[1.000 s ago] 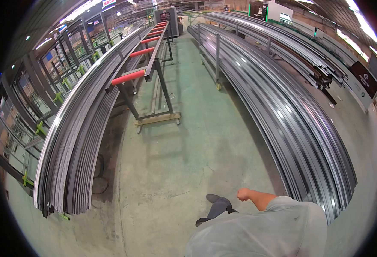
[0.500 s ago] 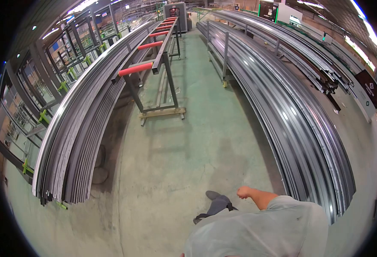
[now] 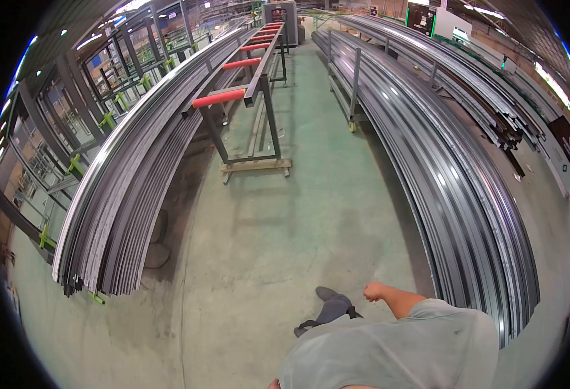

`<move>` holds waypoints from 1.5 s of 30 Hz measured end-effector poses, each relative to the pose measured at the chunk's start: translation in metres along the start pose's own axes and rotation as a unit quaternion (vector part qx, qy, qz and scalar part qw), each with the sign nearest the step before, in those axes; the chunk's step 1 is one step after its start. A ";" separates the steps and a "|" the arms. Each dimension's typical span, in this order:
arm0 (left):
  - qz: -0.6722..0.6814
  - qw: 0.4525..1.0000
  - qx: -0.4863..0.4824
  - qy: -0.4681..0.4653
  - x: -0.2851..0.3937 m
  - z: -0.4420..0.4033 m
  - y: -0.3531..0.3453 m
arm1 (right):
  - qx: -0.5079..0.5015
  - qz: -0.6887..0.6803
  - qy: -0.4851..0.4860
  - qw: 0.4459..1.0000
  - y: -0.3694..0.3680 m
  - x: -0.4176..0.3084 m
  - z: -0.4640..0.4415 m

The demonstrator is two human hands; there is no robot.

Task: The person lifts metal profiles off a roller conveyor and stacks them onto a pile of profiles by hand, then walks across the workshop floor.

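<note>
My right hand (image 3: 374, 292) is held out in front of my body, its fingers curled into a loose fist with nothing visible in it. Nearest to it is the right-hand stack of long grey metal profiles (image 3: 421, 149), which it does not touch. Only a sliver of my left hand (image 3: 274, 384) shows at the bottom edge, so its fingers are hidden. Below me a dark shoe (image 3: 326, 293) stands on the greenish concrete floor.
To the left, another stack of long profiles (image 3: 129, 188) lies beside a roller stand (image 3: 269, 120) with red rollers. Metal frames with green clamps (image 3: 106, 121) line the far left. A grey machine (image 3: 281, 23) stands at the aisle's far end.
The view has turned slightly left, so the stand and far stacks sit further right. A little more of my left hand shows at the bottom; my right hand stays closed.
</note>
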State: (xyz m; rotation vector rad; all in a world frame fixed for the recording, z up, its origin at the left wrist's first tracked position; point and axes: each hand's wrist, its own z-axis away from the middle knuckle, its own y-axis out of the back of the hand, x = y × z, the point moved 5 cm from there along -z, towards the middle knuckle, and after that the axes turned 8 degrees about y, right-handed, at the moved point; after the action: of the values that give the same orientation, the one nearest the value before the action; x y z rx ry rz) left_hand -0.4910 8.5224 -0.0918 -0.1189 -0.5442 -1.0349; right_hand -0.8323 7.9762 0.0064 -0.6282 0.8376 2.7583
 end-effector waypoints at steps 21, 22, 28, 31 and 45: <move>0.188 0.974 -0.038 0.119 -0.003 -0.003 -0.008 | -0.044 -0.018 -0.004 0.999 -0.001 -0.005 0.003; 0.200 0.969 -0.041 0.141 -0.005 -0.007 -0.008 | -0.040 -0.018 -0.007 0.999 -0.002 -0.002 0.000; 0.203 0.961 -0.005 0.189 -0.010 -0.007 -0.013 | -0.020 -0.023 -0.016 0.999 0.002 -0.002 0.002; 0.182 0.970 -0.010 0.163 -0.011 -0.004 -0.012 | -0.032 -0.005 0.001 0.999 0.000 0.006 -0.006; 0.220 0.958 0.014 0.182 -0.024 -0.019 -0.008 | -0.033 0.053 0.020 0.998 0.005 -0.010 -0.017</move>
State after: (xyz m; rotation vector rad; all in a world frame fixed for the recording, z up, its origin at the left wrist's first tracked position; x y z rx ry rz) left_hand -0.5002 8.5299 -0.1212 -0.0196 -0.1820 -0.5915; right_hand -0.8192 7.9617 0.0002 -0.6711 0.8126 2.8891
